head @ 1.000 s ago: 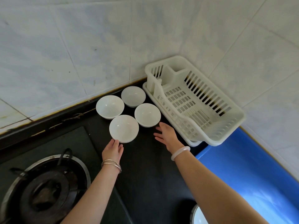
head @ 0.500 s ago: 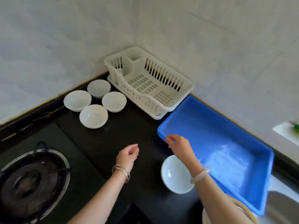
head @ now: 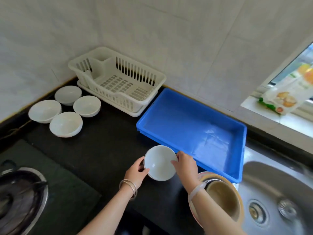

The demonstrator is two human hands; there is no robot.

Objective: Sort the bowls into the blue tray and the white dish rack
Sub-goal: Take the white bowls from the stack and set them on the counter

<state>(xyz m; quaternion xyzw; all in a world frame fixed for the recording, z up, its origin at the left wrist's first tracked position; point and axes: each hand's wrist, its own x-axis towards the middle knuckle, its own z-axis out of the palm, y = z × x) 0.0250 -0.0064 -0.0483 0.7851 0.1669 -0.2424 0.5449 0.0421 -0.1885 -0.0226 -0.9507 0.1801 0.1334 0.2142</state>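
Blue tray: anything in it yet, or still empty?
Empty. The blue tray shows only its bare, glossy floor. The white bowl held by the left hand and right hand is outside its near rim.

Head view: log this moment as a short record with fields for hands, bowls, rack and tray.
left hand: grips the left rim of the held bowl
right hand: grips its right rim
held bowl: white, over the black counter, beside the tray
other bowls: four white bowls clustered left of the rack
rack: white, holds no bowls
tray: blue, holds no bowls
stack: tan bowls by the sink
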